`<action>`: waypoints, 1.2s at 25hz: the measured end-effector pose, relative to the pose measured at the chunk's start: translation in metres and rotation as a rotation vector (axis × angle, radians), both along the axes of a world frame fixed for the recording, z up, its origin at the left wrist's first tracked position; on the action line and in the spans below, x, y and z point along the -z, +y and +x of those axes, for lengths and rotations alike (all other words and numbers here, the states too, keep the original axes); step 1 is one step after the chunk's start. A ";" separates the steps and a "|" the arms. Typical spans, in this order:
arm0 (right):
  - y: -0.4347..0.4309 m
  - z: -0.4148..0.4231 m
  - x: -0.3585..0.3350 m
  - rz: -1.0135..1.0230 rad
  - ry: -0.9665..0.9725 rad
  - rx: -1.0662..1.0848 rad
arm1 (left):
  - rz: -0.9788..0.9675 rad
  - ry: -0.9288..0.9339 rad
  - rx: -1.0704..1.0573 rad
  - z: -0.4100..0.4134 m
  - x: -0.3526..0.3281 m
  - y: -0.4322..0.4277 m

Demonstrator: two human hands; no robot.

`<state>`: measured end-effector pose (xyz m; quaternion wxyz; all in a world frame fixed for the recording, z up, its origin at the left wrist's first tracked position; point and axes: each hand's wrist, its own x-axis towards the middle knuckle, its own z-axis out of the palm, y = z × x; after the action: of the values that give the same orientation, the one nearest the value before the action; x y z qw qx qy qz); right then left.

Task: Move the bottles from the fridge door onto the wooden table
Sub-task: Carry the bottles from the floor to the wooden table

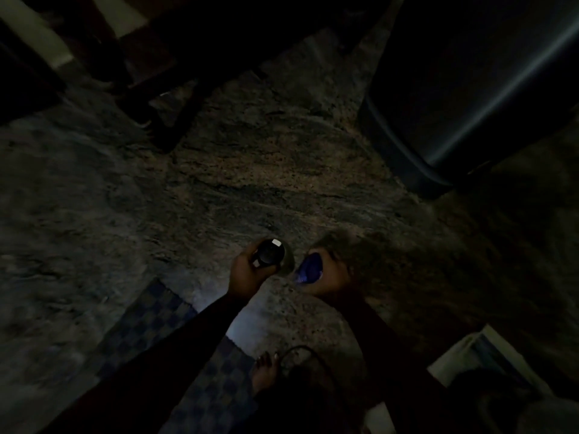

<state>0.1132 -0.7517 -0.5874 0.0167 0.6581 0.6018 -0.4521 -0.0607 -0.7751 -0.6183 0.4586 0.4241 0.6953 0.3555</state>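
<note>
Dark long sleeves (175, 349) reach the wrists just behind the left hand (246, 274) and right hand (329, 277); the foot (266, 371) below them is unshod.

Checkered mat (150, 324) on speckled floor (266, 170)
</note>
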 end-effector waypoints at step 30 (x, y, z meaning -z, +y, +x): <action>0.478 -0.055 -0.469 0.817 -0.013 -0.627 | 0.563 0.113 -0.129 -0.068 -0.449 0.414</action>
<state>0.0578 -0.2740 -0.1183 -0.1033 0.4017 0.8976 -0.1492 -0.1289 -0.3608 -0.1688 0.2602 0.5086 0.6192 0.5387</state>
